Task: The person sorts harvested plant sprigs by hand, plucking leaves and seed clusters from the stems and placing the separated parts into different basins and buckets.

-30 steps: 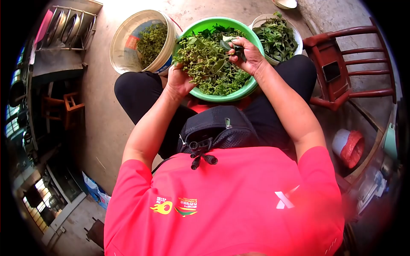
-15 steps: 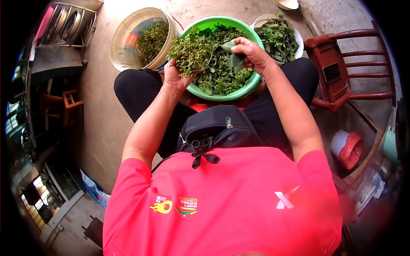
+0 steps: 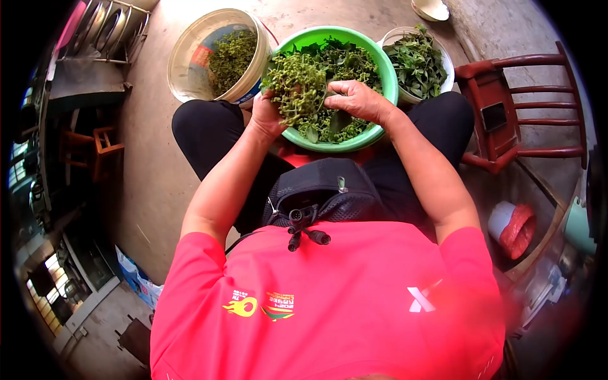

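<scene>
My left hand [image 3: 267,116] is closed around the stems of a bunch of green berry sprigs [image 3: 296,85], holding it over the left side of a green basin [image 3: 390,76]. On the bunch's right side, my right hand [image 3: 360,101] pinches with thumb and forefinger close together. Whatever lies between those fingertips is too small to make out. A dark leaf [image 3: 341,120] shows just below the right fingers. More berry sprigs and leaves [image 3: 354,69] fill the basin, which sits between my knees.
Left of the basin, a tilted plastic bucket [image 3: 183,69] contains similar sprigs [image 3: 233,60]. To the right stands a white bucket of picked leaves [image 3: 415,63]. A red-brown wooden chair [image 3: 491,114] stands farther right, near a container with a red bag [image 3: 518,231]. A bowl [image 3: 432,9] lies at the top.
My right hand has moved left and down to the bunch. The large leaf it held is no longer in its fingers. The left hand still holds the bunch, now slightly right.
</scene>
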Tool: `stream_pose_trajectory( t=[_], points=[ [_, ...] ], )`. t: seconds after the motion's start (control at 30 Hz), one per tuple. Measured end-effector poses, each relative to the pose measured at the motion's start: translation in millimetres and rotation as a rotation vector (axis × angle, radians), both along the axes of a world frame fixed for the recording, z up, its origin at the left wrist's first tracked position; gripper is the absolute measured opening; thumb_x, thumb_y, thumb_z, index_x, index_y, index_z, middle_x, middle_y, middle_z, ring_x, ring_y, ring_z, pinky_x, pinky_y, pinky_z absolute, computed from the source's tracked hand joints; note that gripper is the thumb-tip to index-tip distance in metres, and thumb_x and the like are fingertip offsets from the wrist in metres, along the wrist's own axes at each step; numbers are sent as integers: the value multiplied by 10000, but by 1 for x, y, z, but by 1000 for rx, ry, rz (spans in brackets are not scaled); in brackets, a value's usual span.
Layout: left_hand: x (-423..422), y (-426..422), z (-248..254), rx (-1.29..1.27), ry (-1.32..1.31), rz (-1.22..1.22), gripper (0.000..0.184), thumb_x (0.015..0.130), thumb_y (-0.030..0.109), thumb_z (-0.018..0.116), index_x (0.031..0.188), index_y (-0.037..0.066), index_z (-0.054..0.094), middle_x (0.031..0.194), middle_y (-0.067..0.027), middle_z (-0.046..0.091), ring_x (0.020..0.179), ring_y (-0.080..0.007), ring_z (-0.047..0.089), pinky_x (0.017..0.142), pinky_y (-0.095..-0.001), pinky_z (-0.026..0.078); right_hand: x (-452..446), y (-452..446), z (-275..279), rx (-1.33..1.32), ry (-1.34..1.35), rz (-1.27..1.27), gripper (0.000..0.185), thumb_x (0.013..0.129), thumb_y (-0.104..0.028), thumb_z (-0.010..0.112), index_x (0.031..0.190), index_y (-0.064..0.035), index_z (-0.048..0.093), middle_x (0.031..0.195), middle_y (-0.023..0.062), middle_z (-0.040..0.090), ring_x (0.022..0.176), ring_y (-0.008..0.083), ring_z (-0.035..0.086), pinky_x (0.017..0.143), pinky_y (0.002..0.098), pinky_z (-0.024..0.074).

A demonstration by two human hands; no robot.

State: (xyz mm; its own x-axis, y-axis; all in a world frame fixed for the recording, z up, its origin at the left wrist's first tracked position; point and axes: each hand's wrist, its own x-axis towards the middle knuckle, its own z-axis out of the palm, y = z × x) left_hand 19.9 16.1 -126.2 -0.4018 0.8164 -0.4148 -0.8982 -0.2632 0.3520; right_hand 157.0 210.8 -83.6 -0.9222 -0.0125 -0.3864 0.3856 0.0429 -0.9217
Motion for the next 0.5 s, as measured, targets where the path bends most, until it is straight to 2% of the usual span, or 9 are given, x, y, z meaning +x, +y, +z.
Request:
stream_pose_trajectory(
  t=[0.07,0.1,0.17,0.23,0.27,0.33,0.37,0.43,0.5],
  points=[
    [-1,-2,-2,-73,136,-24,361,937,268,380,1157,37,550,1075,-99,603,997,-263,572,870,-435,486,3,7,-4,521,71,139,304,795,-336,622,894,-48,627,746,142,622,703,227,613,676,341,477],
    [1,2,5,-71,137,-25,361,937,268,380,1157,37,550,1075,-99,603,997,-263,572,870,-435,486,5,9,-5,522,71,137,304,795,-336,622,894,-48,627,746,142,622,703,227,613,676,341,477],
    [6,9,26,-175,184,33,382,906,169,377,1259,63,477,1116,-93,590,960,-244,587,834,-389,491,7,12,-8,435,11,42,318,799,-345,617,894,-42,625,764,154,631,742,264,625,686,352,476],
    [-4,6,13,-126,570,-10,362,918,169,398,1262,78,465,1110,-75,584,929,-227,586,809,-371,487,4,18,-12,446,-4,-28,332,804,-350,613,927,-42,632,828,155,640,769,264,625,717,342,481],
    [-12,6,-1,-138,578,95,347,920,174,418,1250,79,472,1105,-72,583,920,-224,588,808,-372,487,5,20,-16,443,27,-81,338,804,-352,614,934,-40,632,840,153,639,776,260,623,726,340,481],
    [-4,14,56,-324,391,249,299,923,186,470,1202,82,495,1084,-65,587,895,-219,596,794,-374,492,5,21,-12,375,7,-137,352,802,-349,624,951,-30,631,870,152,641,796,249,621,746,337,481],
    [-7,16,65,-328,409,339,268,912,164,497,1165,76,511,1078,-69,593,895,-226,604,787,-368,500,5,21,-16,358,29,-180,343,802,-340,631,947,-30,631,862,151,646,784,244,624,731,338,483],
    [-36,7,61,-156,489,370,242,910,160,508,1135,73,523,1063,-77,598,888,-223,605,781,-377,510,3,24,-19,379,59,-212,330,810,-335,629,937,-30,632,823,137,644,755,224,622,710,332,483],
    [-62,2,73,-274,575,528,234,908,165,517,1123,76,532,1059,-83,596,877,-225,606,782,-398,516,4,25,-13,331,22,-249,322,821,-337,623,926,-33,633,790,120,640,730,196,614,693,324,480]
  ],
)
